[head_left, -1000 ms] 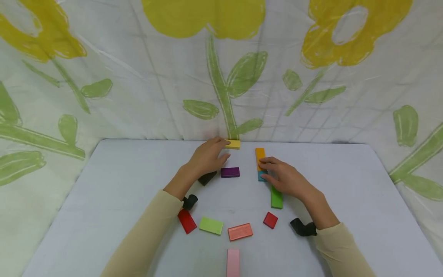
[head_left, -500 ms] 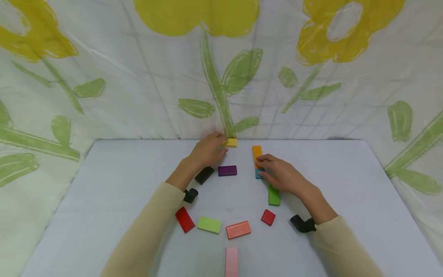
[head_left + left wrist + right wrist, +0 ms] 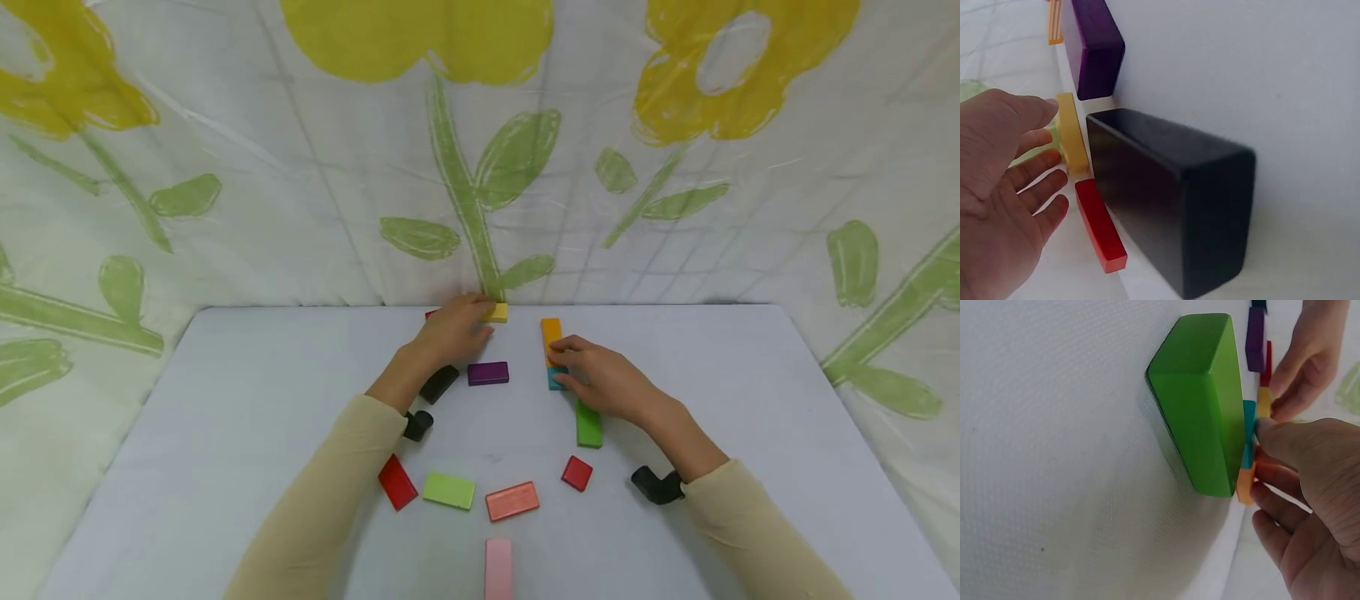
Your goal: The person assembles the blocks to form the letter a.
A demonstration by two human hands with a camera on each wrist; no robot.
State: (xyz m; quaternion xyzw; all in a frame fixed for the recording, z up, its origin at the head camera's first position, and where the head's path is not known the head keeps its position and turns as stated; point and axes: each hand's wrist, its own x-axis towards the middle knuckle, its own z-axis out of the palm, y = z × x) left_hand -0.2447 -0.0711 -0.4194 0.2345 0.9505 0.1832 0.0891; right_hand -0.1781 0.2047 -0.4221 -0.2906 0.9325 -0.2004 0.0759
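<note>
My left hand (image 3: 453, 329) is at the back edge with loosely bent fingers, fingertips over the left end of a yellow block (image 3: 498, 313); the left wrist view has the thumb apart from the fingers beside the yellow block (image 3: 1072, 134). A red block (image 3: 1100, 225) lies near those fingers. Close by my left wrist are a black block (image 3: 438, 385) and a purple block (image 3: 488, 373). My right hand (image 3: 609, 379) rests with its index fingertip on an orange block (image 3: 551, 333) and its thumb at the teal block (image 3: 1249, 434) abutting it. A green block (image 3: 1197, 400) lies under that hand.
Nearer lie a red block (image 3: 397, 483), a lime block (image 3: 449, 491), a coral block (image 3: 512, 501), a small red block (image 3: 577, 473) and a pink block (image 3: 498, 571). A flowered cloth (image 3: 345, 167) hangs behind the white table (image 3: 225, 417).
The head view has shifted slightly, moving everything a little left in it. A red block now peeks out behind my left hand. The right hand keeps its place at the orange and teal blocks.
</note>
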